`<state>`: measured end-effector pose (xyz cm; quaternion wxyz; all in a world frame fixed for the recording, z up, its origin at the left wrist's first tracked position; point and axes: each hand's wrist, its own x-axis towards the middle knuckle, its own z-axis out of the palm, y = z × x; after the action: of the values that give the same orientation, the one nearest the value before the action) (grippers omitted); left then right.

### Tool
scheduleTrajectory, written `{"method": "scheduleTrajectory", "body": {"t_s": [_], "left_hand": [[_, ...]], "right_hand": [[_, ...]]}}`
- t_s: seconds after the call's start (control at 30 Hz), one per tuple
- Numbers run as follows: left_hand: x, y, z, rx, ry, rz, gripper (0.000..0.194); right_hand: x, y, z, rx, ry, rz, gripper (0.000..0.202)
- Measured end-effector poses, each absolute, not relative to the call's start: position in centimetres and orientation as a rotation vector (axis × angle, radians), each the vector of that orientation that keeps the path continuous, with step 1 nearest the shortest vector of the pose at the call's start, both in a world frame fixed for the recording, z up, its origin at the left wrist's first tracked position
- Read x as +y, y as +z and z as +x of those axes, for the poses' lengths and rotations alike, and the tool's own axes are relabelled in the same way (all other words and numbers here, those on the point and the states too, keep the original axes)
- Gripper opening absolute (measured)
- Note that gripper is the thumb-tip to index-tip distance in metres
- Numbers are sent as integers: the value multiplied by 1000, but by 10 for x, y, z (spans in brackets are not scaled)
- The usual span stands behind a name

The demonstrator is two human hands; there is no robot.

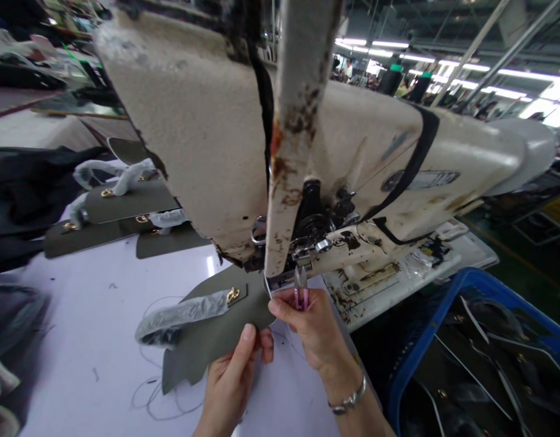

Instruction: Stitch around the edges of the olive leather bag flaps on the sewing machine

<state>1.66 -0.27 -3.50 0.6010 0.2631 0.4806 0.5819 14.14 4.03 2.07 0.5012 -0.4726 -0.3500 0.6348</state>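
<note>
An olive-green bag panel (207, 343) lies on the white table under the head of a sewing machine (202, 121). On the panel is a handle (188, 315) wrapped in clear plastic, joined by a gold metal fitting (233, 295). My left hand (236, 370) pinches the panel's near edge, thumb on top. My right hand (311, 321), closed, has small pink-handled thread snips (301, 291) in it, their blades pointing up near the presser foot. Its thumb and forefinger touch the panel's right edge by the needle area. What lies under the machine head is hidden.
Several similar olive panels with wrapped handles (125, 203) lie at the back left of the table. A blue crate (400, 370) holding more dark panels stands at the right. Loose grey thread (156, 416) curls on the tabletop. Dark fabric (16, 200) is at the far left.
</note>
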Motion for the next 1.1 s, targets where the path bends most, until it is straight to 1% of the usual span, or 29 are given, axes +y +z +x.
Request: {"method": "scheduleTrajectory", "body": {"t_s": [0.1, 0.23, 0.4, 0.5, 0.6, 0.73, 0.87, 1.0, 1.1], "left_hand": [[-2, -35, 15, 1033, 1297, 520, 39], [-3, -41, 14, 1115, 1366, 597, 33], [-5, -47, 16, 1203, 1383, 668, 30], [-5, -43, 18, 1258, 1389, 689, 33], [-5, -38, 20, 1335, 1389, 735, 40], [-8, -40, 19, 1419, 1377, 807, 46], [-11, -51, 14, 1482, 1330, 822, 44], [-9, -55, 15, 1485, 1266, 799, 46], [-12, -42, 16, 1476, 1168, 843, 50]], "right_hand": [[40, 22, 143, -825, 1564, -1120, 22], [34, 23, 148, -833, 1521, -1203, 23], [20, 18, 150, -801, 1542, -1227, 31], [12, 16, 147, -751, 1563, -1221, 27], [8, 19, 142, -822, 1568, -1144, 22], [7, 28, 134, -965, 1416, -1234, 16], [6, 28, 127, -953, 1319, -1302, 10], [9, 18, 123, -964, 1295, -1292, 21], [11, 11, 122, -930, 1292, -1305, 28]]}}
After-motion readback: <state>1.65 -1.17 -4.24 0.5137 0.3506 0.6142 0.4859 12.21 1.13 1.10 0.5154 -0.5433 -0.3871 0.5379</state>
